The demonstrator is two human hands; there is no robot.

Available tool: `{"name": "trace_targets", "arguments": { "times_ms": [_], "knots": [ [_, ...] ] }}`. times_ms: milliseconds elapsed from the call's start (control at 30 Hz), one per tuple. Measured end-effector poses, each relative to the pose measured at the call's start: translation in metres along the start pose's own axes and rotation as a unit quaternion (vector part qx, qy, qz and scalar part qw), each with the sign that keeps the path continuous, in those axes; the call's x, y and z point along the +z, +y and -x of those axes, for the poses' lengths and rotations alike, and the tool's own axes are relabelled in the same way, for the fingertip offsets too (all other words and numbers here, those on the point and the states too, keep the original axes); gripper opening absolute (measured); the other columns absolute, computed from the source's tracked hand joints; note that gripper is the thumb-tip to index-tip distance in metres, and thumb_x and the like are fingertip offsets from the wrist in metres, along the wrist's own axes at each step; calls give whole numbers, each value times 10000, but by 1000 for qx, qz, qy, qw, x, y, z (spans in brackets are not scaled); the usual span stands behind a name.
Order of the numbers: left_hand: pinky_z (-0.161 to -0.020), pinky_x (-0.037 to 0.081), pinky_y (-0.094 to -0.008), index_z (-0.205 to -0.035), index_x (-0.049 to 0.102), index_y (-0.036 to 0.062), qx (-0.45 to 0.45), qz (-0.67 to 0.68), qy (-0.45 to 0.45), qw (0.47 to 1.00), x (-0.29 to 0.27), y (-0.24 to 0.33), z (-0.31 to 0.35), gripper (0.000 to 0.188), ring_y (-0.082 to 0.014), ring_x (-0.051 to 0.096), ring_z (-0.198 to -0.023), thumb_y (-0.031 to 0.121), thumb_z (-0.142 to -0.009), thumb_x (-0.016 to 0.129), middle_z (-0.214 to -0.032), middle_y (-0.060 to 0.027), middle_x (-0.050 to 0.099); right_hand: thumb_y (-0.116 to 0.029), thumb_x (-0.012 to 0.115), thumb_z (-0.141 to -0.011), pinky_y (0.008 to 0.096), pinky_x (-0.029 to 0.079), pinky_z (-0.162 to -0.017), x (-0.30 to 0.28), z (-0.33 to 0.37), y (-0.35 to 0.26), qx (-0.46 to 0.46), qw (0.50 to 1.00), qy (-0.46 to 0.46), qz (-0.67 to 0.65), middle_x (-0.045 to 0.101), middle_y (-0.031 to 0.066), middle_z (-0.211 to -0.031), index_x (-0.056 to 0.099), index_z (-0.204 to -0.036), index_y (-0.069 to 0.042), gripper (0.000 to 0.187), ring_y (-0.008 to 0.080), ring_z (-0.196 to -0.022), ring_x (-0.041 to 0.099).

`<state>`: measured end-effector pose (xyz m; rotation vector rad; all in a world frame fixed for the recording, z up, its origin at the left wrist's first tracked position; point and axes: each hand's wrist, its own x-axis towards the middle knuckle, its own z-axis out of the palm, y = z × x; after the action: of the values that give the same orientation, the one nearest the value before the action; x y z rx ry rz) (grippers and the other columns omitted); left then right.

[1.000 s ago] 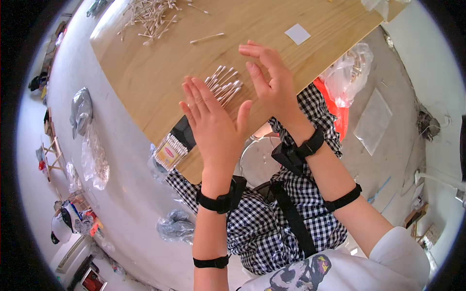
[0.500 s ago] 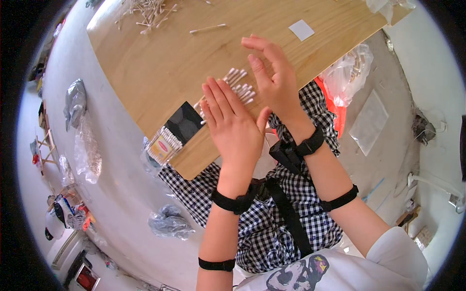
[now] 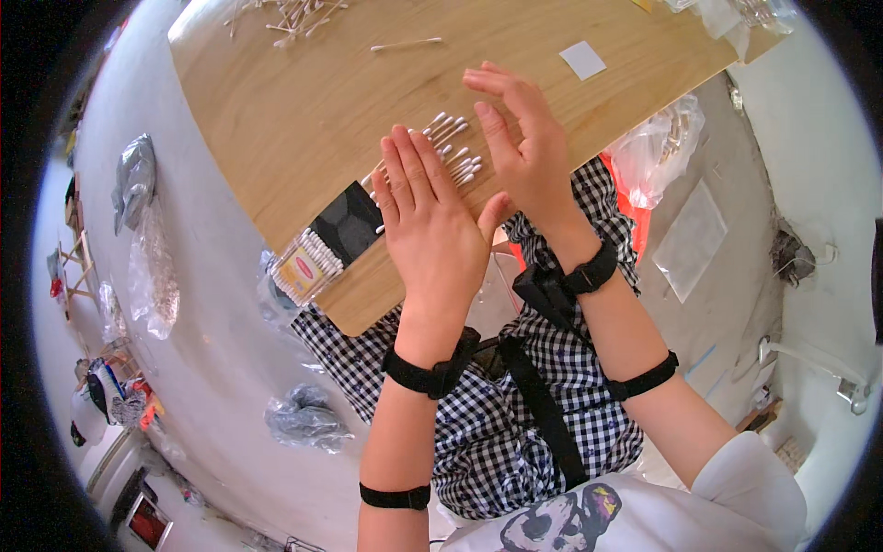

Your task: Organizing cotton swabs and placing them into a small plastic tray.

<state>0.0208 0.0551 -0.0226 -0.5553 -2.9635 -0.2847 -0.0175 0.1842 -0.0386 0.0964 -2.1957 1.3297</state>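
Note:
My left hand point(image 3: 432, 225) lies flat with its fingers stretched over part of a bunch of white-tipped cotton swabs point(image 3: 466, 169) on the wooden table point(image 3: 303, 120). The swabs under the palm are hidden. To the right of the bunch, my right hand point(image 3: 529, 147) is held with fingers gently curved and thumb apart, with nothing in it. Left of my left hand lies a dark patterned piece point(image 3: 347, 224). Beside it, at the table's edge, is a pack of cotton swabs point(image 3: 308, 267) with a yellow and red label.
A loose heap of swabs point(image 3: 299, 18) and a single swab point(image 3: 407, 43) lie farther off on the table. A small white square point(image 3: 582, 61) sits at the far right. Clear plastic bags point(image 3: 658, 152) hang beside the table's right edge. A grey bag point(image 3: 306, 419) is on the floor.
My left hand has shifted slightly left and away from me over the swabs. My right hand keeps nearly the same pose. The view has moved a little.

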Motion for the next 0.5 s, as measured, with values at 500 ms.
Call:
{"name": "trace_targets", "arguments": {
  "times_ms": [500],
  "knots": [
    [-1191,97,-413,-1516,81,-18,-230,552,202,775,-26,-37,18,655,-254,156,-1467,362,-1040,323,-1576,-156,207,-294,441,-1035,335,341,-1106,-7,-13,-3,186,951,-24,-244,531,104,-1343,502,-1299,10,407,201,-1311,451]
  ]
}}
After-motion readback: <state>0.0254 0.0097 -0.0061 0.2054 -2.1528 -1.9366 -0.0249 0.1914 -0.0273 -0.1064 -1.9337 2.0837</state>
